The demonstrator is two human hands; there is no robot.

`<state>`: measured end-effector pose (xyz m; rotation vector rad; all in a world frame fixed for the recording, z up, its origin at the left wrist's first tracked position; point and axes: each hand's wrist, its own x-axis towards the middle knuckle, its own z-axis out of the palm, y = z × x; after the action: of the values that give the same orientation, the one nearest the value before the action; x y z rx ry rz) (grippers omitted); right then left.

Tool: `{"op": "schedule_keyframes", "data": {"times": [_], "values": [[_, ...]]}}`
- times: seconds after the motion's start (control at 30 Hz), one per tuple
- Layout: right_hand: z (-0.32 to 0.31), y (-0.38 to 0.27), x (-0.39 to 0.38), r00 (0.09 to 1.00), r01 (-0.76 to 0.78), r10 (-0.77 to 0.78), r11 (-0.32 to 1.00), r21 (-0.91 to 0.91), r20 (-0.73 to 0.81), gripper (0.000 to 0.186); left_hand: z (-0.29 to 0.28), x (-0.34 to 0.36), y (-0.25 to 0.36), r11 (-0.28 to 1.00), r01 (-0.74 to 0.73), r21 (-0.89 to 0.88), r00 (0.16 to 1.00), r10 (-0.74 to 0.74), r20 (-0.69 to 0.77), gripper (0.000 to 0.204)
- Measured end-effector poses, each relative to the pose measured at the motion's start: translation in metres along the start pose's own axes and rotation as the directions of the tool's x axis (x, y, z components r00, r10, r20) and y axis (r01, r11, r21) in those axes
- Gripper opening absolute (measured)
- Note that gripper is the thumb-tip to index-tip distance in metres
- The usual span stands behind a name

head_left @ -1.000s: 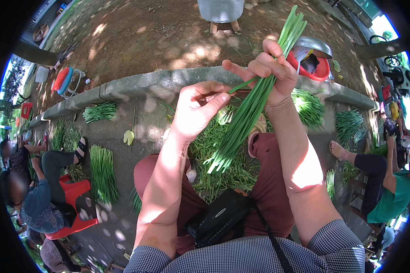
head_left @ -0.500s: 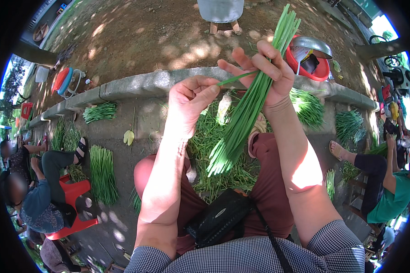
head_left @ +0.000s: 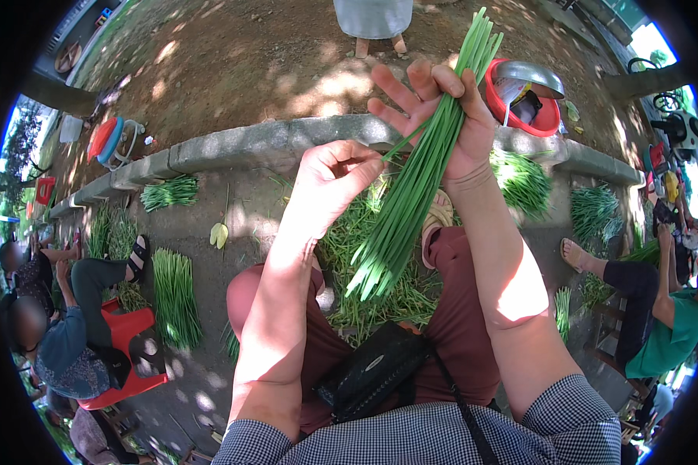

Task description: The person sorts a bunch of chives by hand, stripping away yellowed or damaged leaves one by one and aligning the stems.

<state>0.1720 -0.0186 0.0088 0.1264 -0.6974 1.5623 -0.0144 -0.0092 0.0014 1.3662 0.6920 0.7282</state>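
My right hand [head_left: 465, 128] holds a slanting bundle of long green stalks [head_left: 411, 198] that look like chives, clamped between thumb and index finger. Its other fingers are spread. The bundle's top ends rise past the hand, and the paler lower ends hang over my lap. With fingertips pinched together, my left hand [head_left: 340, 174] grips one thin green stalk [head_left: 399, 145] that sticks out from the bundle's side. Below both hands, between my feet, lies a loose heap of green scraps and stalks [head_left: 345, 256].
Tidy stalk piles lie left [head_left: 176, 298], far left [head_left: 171, 192] and right [head_left: 523, 182]. A stone curb [head_left: 217, 147] crosses ahead. Beyond it stand a red bucket [head_left: 547, 120] with a metal lid and a grey tub [head_left: 374, 19]. People sit on both sides, one on a red stool [head_left: 132, 329].
My left hand has moved slightly right, closer to the bundle, so less of the single stalk shows. The bundle has shifted a little left, and my right hand's fingers have spread further.
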Motion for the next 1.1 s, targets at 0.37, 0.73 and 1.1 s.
{"op": "schedule_keyframes", "data": {"times": [0.37, 0.73, 1.1], "values": [[-0.003, -0.005, -0.003, 0.963, -0.168, 0.140, 0.980, -0.106, -0.232, 0.027, -0.004, 0.002, -0.013, 0.920, -0.095, 0.380, 0.964, -0.010, 0.264, 0.009], [-0.007, 0.000, 0.001, 0.855, -0.220, 0.032, 0.926, -0.307, -0.518, 0.020, 0.018, 0.000, -0.004, 0.991, 0.125, -0.054, 0.975, -0.113, 0.189, 0.038], [-0.009, -0.001, 0.001, 0.791, -0.263, 0.082, 0.941, -0.215, -0.607, 0.018, 0.017, 0.004, -0.013, 0.821, 0.396, -0.412, 0.914, -0.310, 0.262, 0.029]]}}
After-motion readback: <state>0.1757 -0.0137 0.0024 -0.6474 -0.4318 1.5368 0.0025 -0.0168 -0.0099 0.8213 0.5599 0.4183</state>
